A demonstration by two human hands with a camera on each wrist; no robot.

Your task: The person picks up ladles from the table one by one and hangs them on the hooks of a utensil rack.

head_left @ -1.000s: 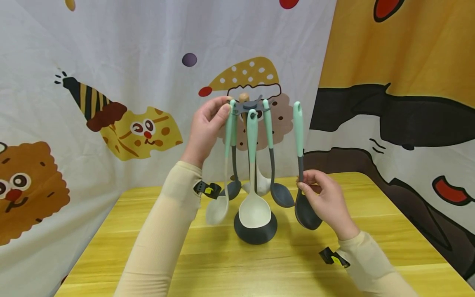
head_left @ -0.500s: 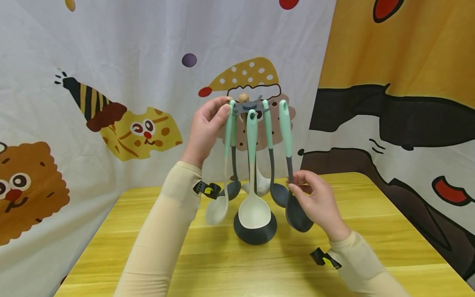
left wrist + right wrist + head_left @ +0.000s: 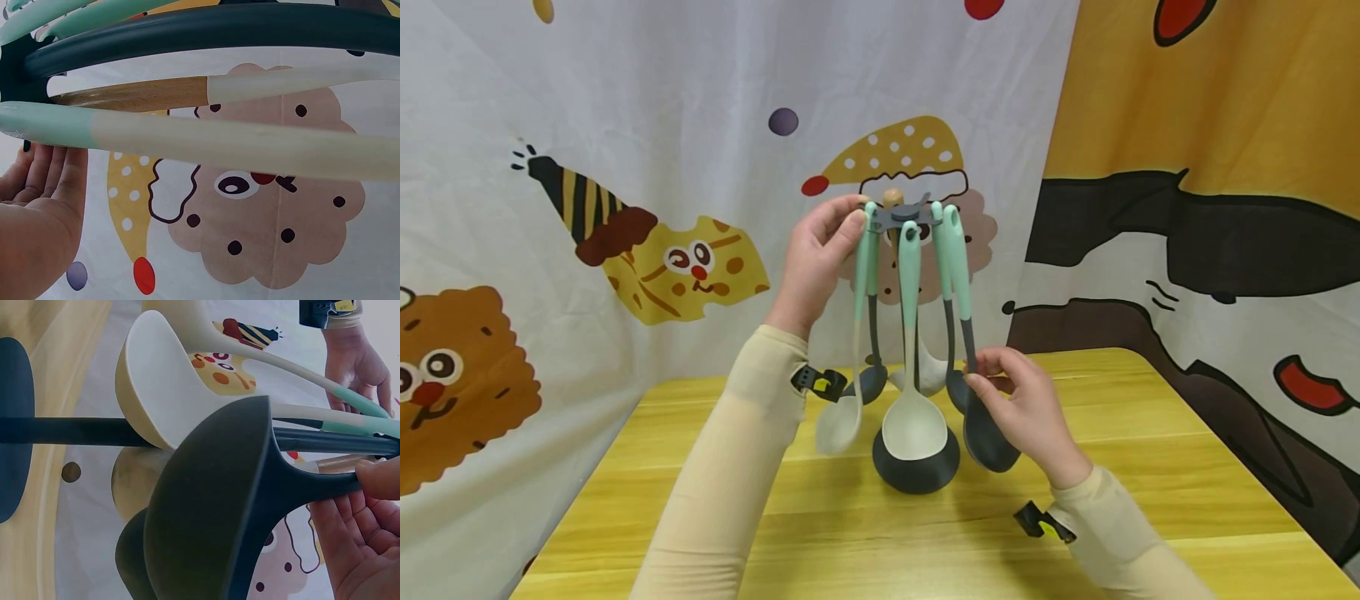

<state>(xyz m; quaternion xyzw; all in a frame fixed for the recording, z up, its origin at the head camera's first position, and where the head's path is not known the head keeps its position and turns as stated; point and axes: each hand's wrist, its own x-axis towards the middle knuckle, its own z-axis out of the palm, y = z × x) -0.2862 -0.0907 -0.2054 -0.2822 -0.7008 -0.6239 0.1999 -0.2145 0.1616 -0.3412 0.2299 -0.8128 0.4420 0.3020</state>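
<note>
On the table stands a utensil rack (image 3: 904,217) with a dark round base (image 3: 917,478). Several mint-handled utensils hang from it, including a cream ladle (image 3: 915,429) at the front and a pale spoon (image 3: 837,427) at the left. My left hand (image 3: 822,254) holds the rack's top left, its thumb beside the pale spoon's handle end. My right hand (image 3: 1026,408) pinches the grey neck of a dark ladle (image 3: 212,506), just above its bowl. This ladle is nearly upright, its mint handle's top close to the rack's right side. Whether it touches the rack, I cannot tell.
Behind the dark ladle another dark utensil (image 3: 957,392) hangs, partly covered. A wooden-handled utensil (image 3: 137,94) hangs at the rack's back. The wood-grain table (image 3: 820,542) ends at a printed cartoon curtain (image 3: 700,100).
My right hand has carried the dark ladle leftward, from well right of the rack to close beside it. The left hand and the rack have stayed in place.
</note>
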